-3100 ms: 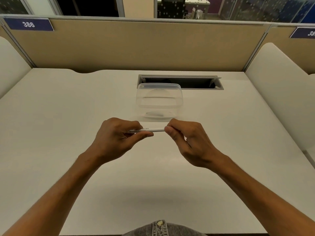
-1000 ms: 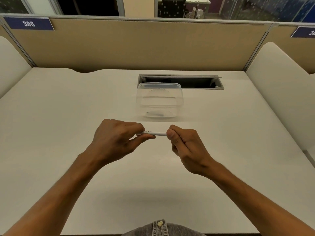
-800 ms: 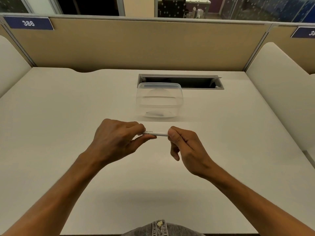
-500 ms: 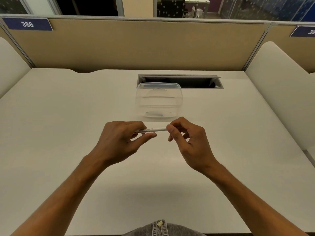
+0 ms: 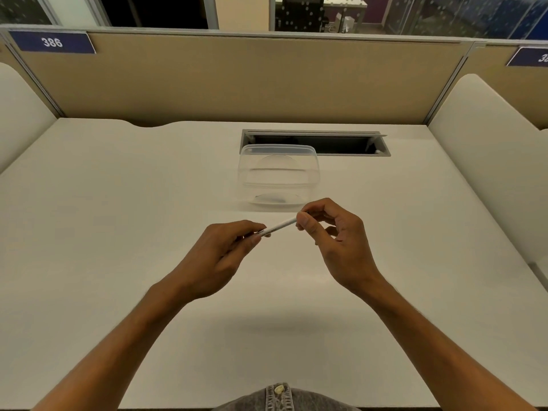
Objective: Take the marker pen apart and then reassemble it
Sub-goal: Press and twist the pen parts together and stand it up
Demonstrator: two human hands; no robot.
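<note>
A: White plastic pen (image 5: 277, 227), thin and straight, held in the air between our two hands above the desk (image 5: 118, 203). It tilts, its right end higher.

B: How do we hold it?

A: Our left hand (image 5: 219, 259) pinches the lower end between thumb and fingertips, the barrel's small print just showing. Our right hand (image 5: 335, 238) pinches the upper end with thumb and forefinger; the other fingers curl loosely behind.

B: Has it come apart yet?

A: We cannot tell. The right fingertips hide that end, so any cap or joint is out of sight.

B: How will it handle?

A: Light and stiff, we judge, with a smooth barrel that could slip under a twist. Best to grip close to each end, near the seam, and pull straight along its length.

B: What lies around it?

A: A clear tub (image 5: 278, 176) sits on the desk just beyond our hands, something small and dark in its bottom. Behind it is an open cable slot (image 5: 341, 143), then a tan partition (image 5: 252, 81) with a blue sign (image 5: 52, 42) reading 386.
</note>
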